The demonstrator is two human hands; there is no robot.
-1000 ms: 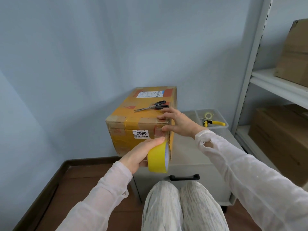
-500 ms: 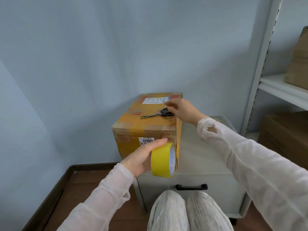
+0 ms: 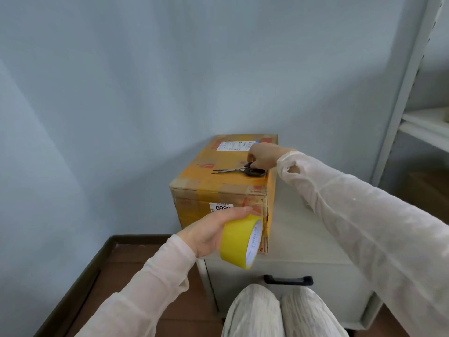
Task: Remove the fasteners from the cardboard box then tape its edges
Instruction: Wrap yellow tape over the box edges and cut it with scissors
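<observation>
Cardboard box (image 3: 220, 187) on cabinet (image 3: 292, 235), blue wall (image 3: 145, 93), left hand (image 3: 209, 231) gripping tape (image 3: 236, 242), right hand (image 3: 264, 155) pinching scissors (image 3: 233, 169)

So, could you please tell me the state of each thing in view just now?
cardboard box: closed, flaps down, standing on the cabinet.
scissors: blades shut, lying on the box top.
tape roll: on edge by the box's front right corner.
left hand: grips the tape roll.
right hand: fingers curled on the scissors' handles.
cabinet drawer: shut.
</observation>
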